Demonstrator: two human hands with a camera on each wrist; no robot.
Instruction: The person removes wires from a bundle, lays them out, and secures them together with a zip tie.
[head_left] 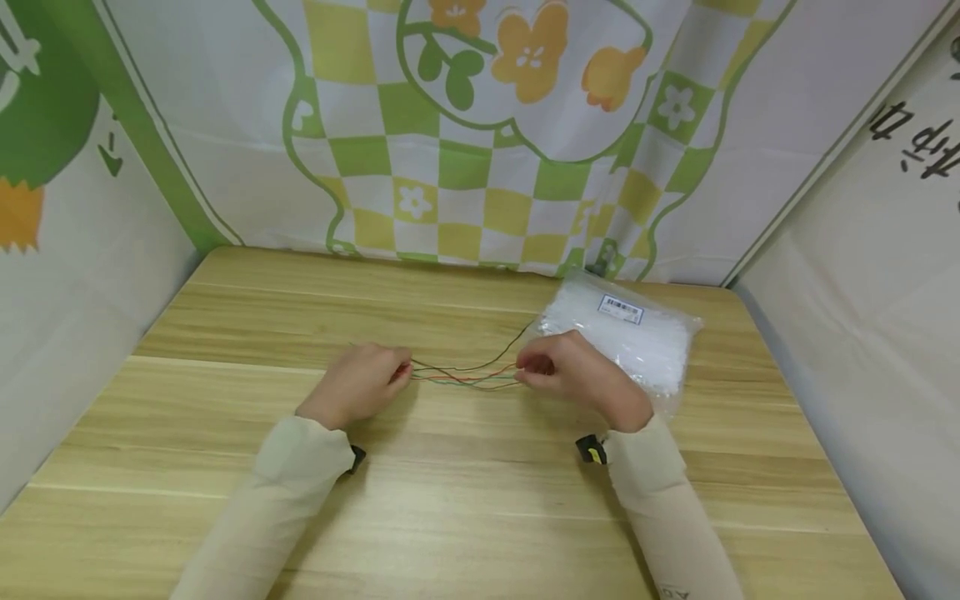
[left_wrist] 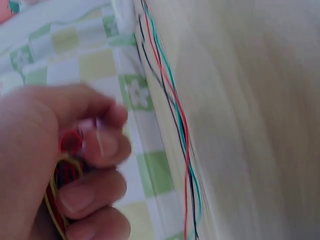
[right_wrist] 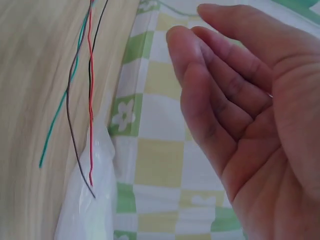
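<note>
Head view shows us a few thin wires (left_wrist: 183, 117) lying across the wooden table (head_left: 450, 508), strung between two bare hands. Our left hand (head_left: 363, 382) has its fingers curled round one end of them, with red and yellow strands looped inside the grasp. Our right hand (head_left: 579, 375) is at the other end with its fingers loosely bent, thumb apart, and nothing visible in the palm; it holds no strand that we can make out. We judge the work to be only partly along: the wires come together at our left fingers, yet their far ends splay apart freely, and no knot or tie shows. Gathering those ends seems the part that remains undone.

The strands look smooth, slim and pliable, bending in shallow waves and crossing one another. The red wire (right_wrist: 92, 80) and a darker one end over a clear plastic bag (head_left: 651, 342), while the green wire (right_wrist: 53, 125) slants off separately. The bag is glossy and crinkled, plump with something white, and bears a small barcode label (head_left: 620, 309). Behind the table hangs a soft, checked cloth (head_left: 480, 204) with printed flowers.
</note>
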